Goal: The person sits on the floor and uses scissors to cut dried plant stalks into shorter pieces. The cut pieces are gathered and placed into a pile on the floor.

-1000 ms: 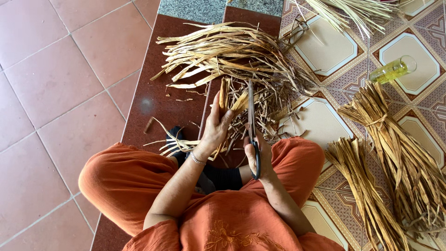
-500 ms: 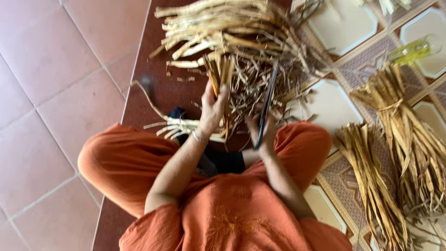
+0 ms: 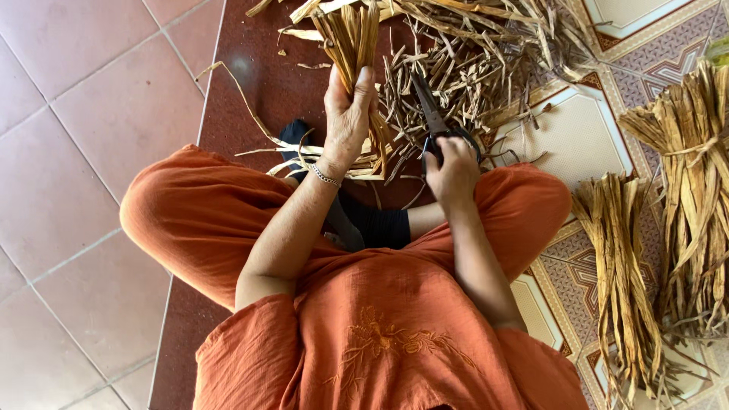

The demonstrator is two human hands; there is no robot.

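Note:
I sit cross-legged on the floor in orange clothes. My left hand (image 3: 348,118) grips a small bunch of dried tan leaf strips (image 3: 354,42) that stands up from my fist. My right hand (image 3: 453,173) holds black scissors (image 3: 431,118) by the handles, blades pointing away from me, just right of the bunch. The blades look closed and do not touch the bunch. A silver bracelet circles my left wrist.
A loose heap of dried strips and short cut scraps (image 3: 486,68) lies in front of my knees. Two tied bundles of strips (image 3: 619,273) (image 3: 695,190) lie on the patterned tiles at right. Plain red tiles (image 3: 83,152) spread to the left.
The view has tilted down and closer. My left hand has lifted the bunch higher and more upright, and my right hand with the scissors has moved slightly lower beside it.

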